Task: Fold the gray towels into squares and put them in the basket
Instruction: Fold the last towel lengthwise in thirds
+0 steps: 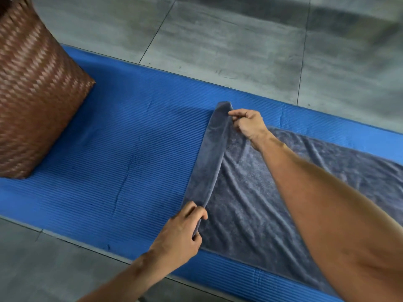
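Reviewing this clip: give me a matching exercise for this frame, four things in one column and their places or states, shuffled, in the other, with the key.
Things:
1. gray towel
2. basket
3. left hand
4. right hand

Places or states:
A. pinches the far corner of the lifted edge
B. stands on the left end of the blue mat
C. spread on the mat, one end raised
D. pinches the near corner of the lifted edge

Pairs: 1-C, 2-B, 3-D, 4-A

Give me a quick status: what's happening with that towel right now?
Left hand and right hand each pinch a corner of the gray towel, lifting its edge. Basket waits left on the blue mat. Nothing between.
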